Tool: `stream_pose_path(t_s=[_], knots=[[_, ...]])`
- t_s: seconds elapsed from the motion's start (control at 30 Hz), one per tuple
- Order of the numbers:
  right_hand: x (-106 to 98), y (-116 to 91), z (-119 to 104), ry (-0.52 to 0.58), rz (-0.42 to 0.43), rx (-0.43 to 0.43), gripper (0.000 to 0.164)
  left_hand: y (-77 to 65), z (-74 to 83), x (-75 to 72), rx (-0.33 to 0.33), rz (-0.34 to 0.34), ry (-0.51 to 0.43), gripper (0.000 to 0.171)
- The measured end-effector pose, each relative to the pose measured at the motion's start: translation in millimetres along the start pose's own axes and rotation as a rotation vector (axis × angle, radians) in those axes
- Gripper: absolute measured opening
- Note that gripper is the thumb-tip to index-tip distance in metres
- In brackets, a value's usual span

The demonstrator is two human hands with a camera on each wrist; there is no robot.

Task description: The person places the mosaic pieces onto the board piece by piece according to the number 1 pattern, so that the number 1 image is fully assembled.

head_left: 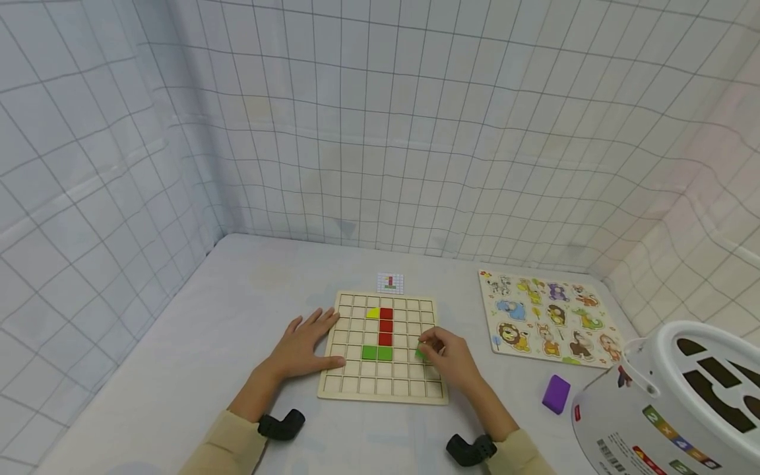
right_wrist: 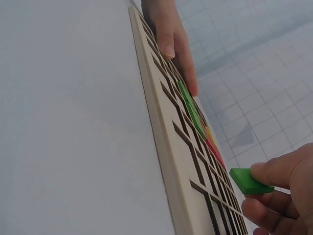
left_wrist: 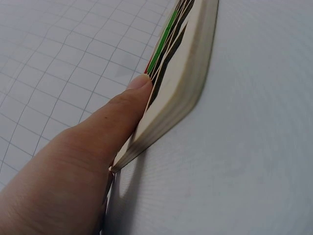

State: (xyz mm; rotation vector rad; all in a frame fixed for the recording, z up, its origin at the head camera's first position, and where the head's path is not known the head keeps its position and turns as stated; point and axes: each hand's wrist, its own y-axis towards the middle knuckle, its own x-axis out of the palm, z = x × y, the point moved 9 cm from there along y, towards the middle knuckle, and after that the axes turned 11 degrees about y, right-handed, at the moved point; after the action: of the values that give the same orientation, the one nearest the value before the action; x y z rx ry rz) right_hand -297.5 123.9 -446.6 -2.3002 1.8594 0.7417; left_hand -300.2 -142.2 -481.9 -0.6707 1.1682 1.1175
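A wooden grid board (head_left: 382, 389) lies on the white table. Three red square tiles (head_left: 386, 326) stand in a column on it, with a yellow tile (head_left: 373, 313) left of the top one. Lower down, two green square tiles (head_left: 377, 353) sit side by side. My left hand (head_left: 303, 346) rests spread at the board's left edge, its thumb (left_wrist: 124, 105) on the rim. Over the board's right side, my right hand (head_left: 451, 356) pinches another green tile (right_wrist: 248, 181) between thumb and fingers, raised off the grid in the right wrist view.
A small printed pattern card (head_left: 390, 284) lies just beyond the board. To the right are an animal picture puzzle (head_left: 552, 320), a purple block (head_left: 556, 394) and a white lidded bucket (head_left: 629, 409). Grid-patterned cloth walls (head_left: 368, 132) surround the table.
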Motion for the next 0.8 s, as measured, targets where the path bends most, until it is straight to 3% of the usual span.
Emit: stream_pose_path(t_s=[0.8], knots=[[32.4, 8.9, -6.2, 0.009, -0.108, -0.034, 0.006, 0.3, 0.0, 0.4, -0.012, -0.016, 0.003, 0.098]])
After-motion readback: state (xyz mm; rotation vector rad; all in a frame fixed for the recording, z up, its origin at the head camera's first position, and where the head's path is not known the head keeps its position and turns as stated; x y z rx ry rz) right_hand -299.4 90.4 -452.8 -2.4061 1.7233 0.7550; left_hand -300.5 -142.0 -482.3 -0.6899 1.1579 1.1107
